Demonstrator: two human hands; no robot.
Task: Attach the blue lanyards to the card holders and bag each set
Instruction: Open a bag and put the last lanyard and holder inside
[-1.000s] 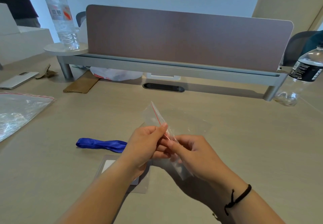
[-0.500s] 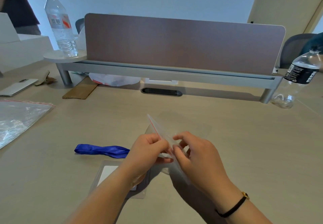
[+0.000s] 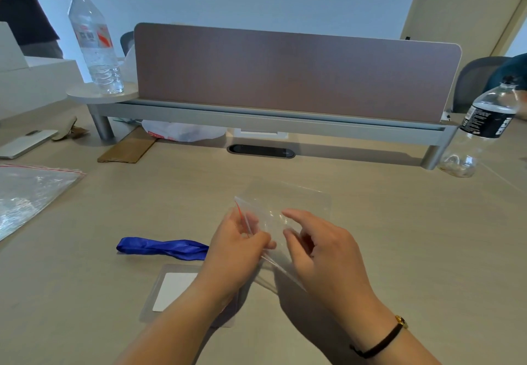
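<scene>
Bare forearms, no sleeves; thin black cord bracelet (image 3: 380,341) with small gold bead, right wrist

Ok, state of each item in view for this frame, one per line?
small zip bag: held up, mouth being worked
left hand: pinching the bag
right hand: fingers curled at bag, grip unclear
blue lanyard: bunched on table
card holder: flat, unbagged
</scene>
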